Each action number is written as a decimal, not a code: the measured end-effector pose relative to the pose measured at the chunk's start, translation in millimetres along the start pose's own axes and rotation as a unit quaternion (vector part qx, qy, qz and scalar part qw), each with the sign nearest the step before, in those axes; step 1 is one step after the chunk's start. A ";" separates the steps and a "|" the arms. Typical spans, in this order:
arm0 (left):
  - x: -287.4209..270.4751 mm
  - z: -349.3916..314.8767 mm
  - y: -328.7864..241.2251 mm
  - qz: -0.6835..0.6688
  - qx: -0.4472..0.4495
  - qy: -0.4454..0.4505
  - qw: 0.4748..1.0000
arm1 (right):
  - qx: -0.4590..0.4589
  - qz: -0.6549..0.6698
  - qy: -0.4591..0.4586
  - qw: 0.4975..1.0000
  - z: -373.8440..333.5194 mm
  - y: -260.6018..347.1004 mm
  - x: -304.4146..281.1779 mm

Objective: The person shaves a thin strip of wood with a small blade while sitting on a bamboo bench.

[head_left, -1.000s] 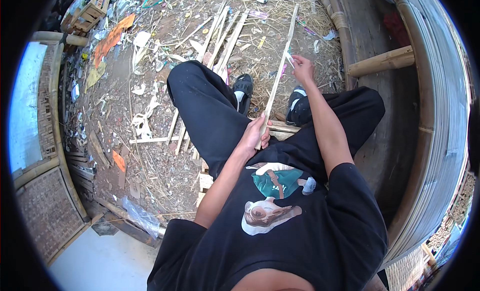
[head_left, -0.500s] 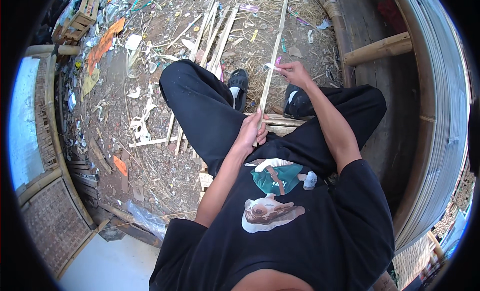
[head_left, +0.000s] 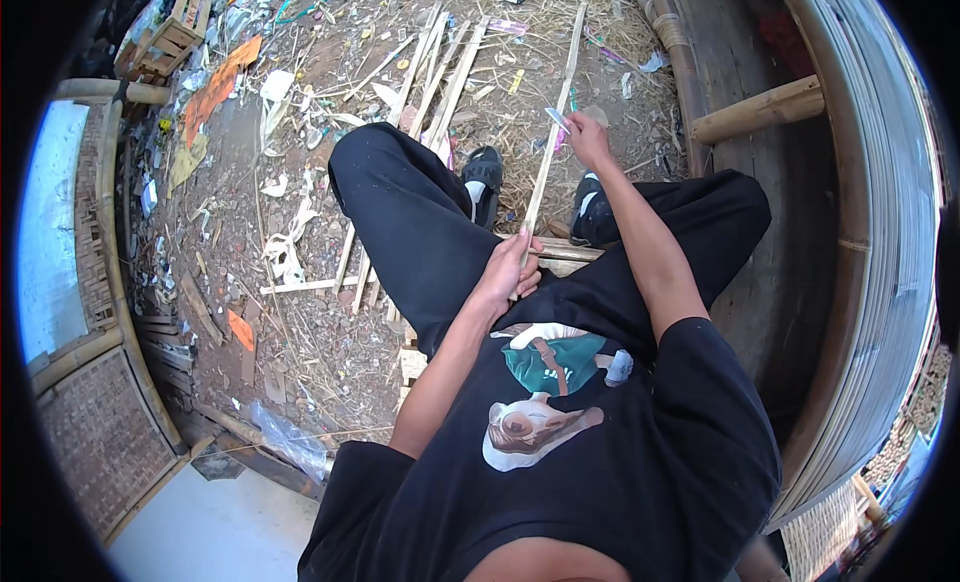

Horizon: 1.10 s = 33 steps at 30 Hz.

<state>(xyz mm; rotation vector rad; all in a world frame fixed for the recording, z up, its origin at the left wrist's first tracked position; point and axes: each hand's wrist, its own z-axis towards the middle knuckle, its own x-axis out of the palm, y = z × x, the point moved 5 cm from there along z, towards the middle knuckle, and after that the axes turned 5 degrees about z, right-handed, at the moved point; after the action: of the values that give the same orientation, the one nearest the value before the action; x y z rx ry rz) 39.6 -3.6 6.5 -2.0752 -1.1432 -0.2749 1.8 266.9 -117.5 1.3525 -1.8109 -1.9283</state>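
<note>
A long, pale bamboo strip [head_left: 542, 185] runs from my lap away between my feet, its far end over the littered ground. Around its near end, the fingers of my left hand [head_left: 508, 272] are closed. My right hand [head_left: 588, 140] grips a small knife, most of whose handle is hidden in the fingers. The knife's bright blade [head_left: 556, 118] lies across the strip, about midway along it; whether it cuts into the surface is too small to tell.
Several more strips [head_left: 455, 87] lie on the ground beyond my left knee. Slatted wood [head_left: 570, 252] is between my legs. A wooden crate [head_left: 172, 37] stands far left, a bamboo rail [head_left: 765, 110] at right. Orange scrap [head_left: 218, 87] and plastic sheeting [head_left: 285, 437] lie at left.
My right hand and the blade have moved a little farther away along the strip. My left hand keeps its hold on the near end, and the view has shifted slightly.
</note>
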 end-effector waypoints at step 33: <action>-3.5 -2.6 -3.3 -0.031 -0.043 0.007 0.999 | 0.269 0.342 0.347 0.831 -27.4 5.4 -37.0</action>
<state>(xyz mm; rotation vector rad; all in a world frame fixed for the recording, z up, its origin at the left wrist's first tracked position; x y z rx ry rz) 35.3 -6.6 8.2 -2.1102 -1.2089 -0.3734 39.6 270.6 -90.9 1.0637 -2.0523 -0.4796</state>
